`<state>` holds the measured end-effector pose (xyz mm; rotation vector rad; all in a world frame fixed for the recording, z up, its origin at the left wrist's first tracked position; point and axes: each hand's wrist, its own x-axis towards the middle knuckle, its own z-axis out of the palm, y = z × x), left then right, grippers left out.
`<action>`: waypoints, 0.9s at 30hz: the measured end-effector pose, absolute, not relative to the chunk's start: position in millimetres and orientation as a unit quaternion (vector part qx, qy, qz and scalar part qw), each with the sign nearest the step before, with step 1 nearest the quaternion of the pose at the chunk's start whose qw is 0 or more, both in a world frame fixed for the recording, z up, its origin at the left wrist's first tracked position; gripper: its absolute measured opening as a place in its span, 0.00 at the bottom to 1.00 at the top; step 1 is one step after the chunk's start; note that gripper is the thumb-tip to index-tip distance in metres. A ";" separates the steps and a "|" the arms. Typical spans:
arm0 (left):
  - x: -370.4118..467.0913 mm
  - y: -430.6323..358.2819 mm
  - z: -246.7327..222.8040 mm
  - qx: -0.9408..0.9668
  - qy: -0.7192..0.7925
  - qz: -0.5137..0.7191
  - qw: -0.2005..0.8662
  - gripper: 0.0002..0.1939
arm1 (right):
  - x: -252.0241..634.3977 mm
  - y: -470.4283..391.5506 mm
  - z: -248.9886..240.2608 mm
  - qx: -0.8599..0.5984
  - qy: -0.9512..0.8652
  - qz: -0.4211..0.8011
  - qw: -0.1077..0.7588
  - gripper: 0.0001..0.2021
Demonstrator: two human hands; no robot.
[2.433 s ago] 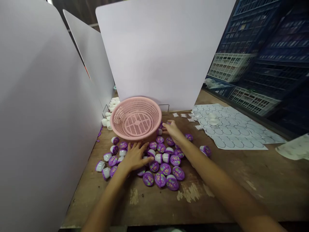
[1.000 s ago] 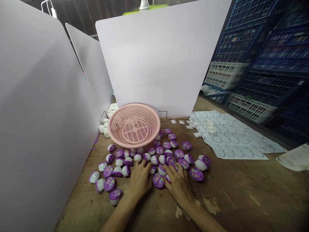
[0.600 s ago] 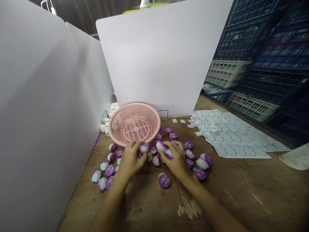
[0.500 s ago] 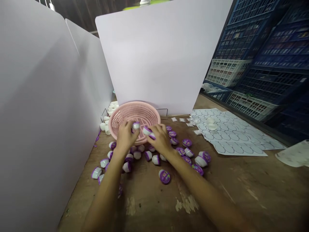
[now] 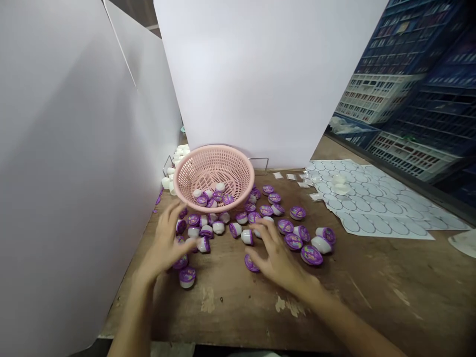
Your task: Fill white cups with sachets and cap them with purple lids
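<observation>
My left hand (image 5: 166,243), fingers apart and empty, hovers at the left side of a scatter of small white cups with purple printed lids. One such cup (image 5: 187,276) stands just right of my left wrist. My right hand (image 5: 274,253) is also spread and holds nothing; its thumb is by a purple-lidded cup (image 5: 252,263), partly hidden. Behind both hands a pink plastic basket (image 5: 177,173) stands tilted toward me, with several purple-lidded cups (image 5: 217,197) lying in its near part. More cups (image 5: 293,241) lie to the right of my right hand.
White cups (image 5: 171,186) are piled left of the basket. Sheets printed with ovals (image 5: 357,198) lie on the right, with small clear packets (image 5: 303,184) beside them. White panels (image 5: 253,79) rise at the back and left. Stacked crates (image 5: 412,109) stand beyond the table's right edge.
Both hands have come back from the basket toward me and spread apart. The cups they held are gone from them, and several cups now show in the basket. The view has tipped down.
</observation>
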<state>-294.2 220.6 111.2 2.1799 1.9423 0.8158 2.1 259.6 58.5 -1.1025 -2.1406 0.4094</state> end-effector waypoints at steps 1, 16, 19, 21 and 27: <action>-303.5 194.2 100.5 0.712 0.664 0.216 0.078 0.48 | 10.2 245.3 45.4 -0.435 -0.828 0.160 0.314 0.25; -269.7 196.9 32.2 0.734 0.659 0.161 0.043 0.46 | -65.7 270.4 32.8 -0.439 -0.880 0.132 0.128 0.27; -253.2 195.2 24.9 0.714 0.669 0.203 0.018 0.33 | -65.1 267.4 30.0 -0.448 -0.873 0.141 0.129 0.24; -243.2 195.9 23.1 0.709 0.671 0.215 0.006 0.28 | -66.4 271.1 28.8 -0.475 -0.855 0.165 0.131 0.25; -226.5 203.7 26.4 0.691 0.692 0.208 -0.023 0.27 | -73.5 282.0 33.2 -0.515 -0.830 0.181 0.118 0.24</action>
